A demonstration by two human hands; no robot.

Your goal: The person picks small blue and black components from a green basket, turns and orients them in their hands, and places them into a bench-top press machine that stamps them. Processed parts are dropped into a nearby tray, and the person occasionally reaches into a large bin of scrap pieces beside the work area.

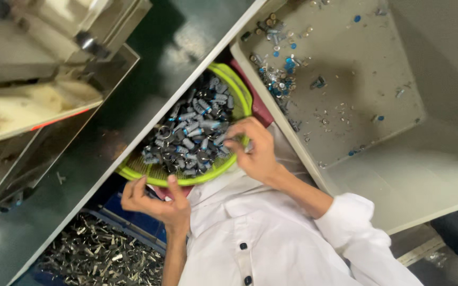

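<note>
Head view, looking steeply down: a lime-green woven basket (235, 90) sits in the person's lap area, tucked half under the edge of a grey work table (133, 111), and it serves as the landmark here. The basket holds a heap of small grey and blue cylindrical parts (192, 132), mixed with dark metal bits; the pile fills most of its bowl. The right hand (255, 148) reaches into the basket from its near right rim, fingers curled together over the edge of the heap, fingertips pinched on or among the parts; whether one piece is actually held cannot be told, since the fingers cover the contact. The left hand (157, 201) lies just below the basket's near rim, half closed, thumb up against the rim's underside, and something small and dark seems to lie in the palm, though it is too small to name. Judgement: the step in hand looks like picking single parts out of the heap, the left hand supporting or receiving. The next pick would call for a fine pinch that separates one cylinder from its neighbours without dragging others over the rim. To the upper right of the basket, a beige tray (398, 148) carries a scatter of the same blue and grey parts. Below left of the basket, a blue bin (133, 220) holds loose metal clips (96, 254).
</note>
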